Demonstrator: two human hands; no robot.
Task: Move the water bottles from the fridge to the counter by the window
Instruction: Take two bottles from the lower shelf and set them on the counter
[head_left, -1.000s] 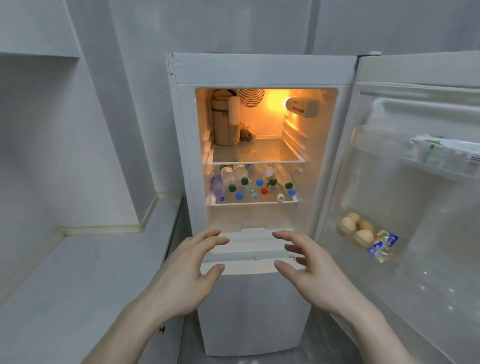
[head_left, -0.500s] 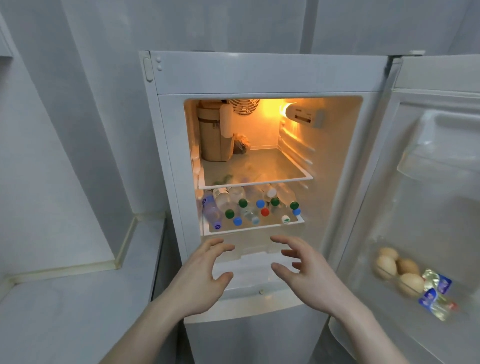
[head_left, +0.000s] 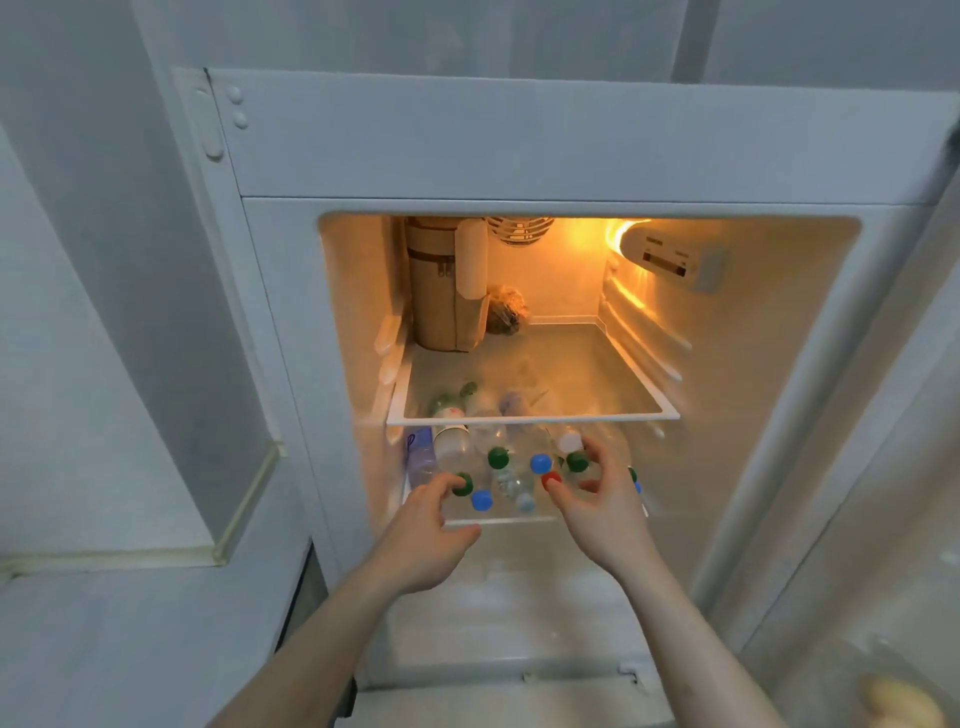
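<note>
Bottles (head_left: 506, 470): lying stacked on the lower shelf (head_left: 519, 519) of the fridge (head_left: 519, 150), caps outward.
Left grip (head_left: 426, 535): fingers spread, tips at a green cap (head_left: 462, 484); holds nothing.
Right grip (head_left: 602, 506): fingers curled loosely near the red cap (head_left: 550, 479); no firm hold visible.
Risk, pile: pulling one bottle may roll its neighbours off the shelf edge.
Risk, slip: cap-only hold probably slips; grasp the body.
Desk (head_left: 119, 639): left of the fridge.
</note>
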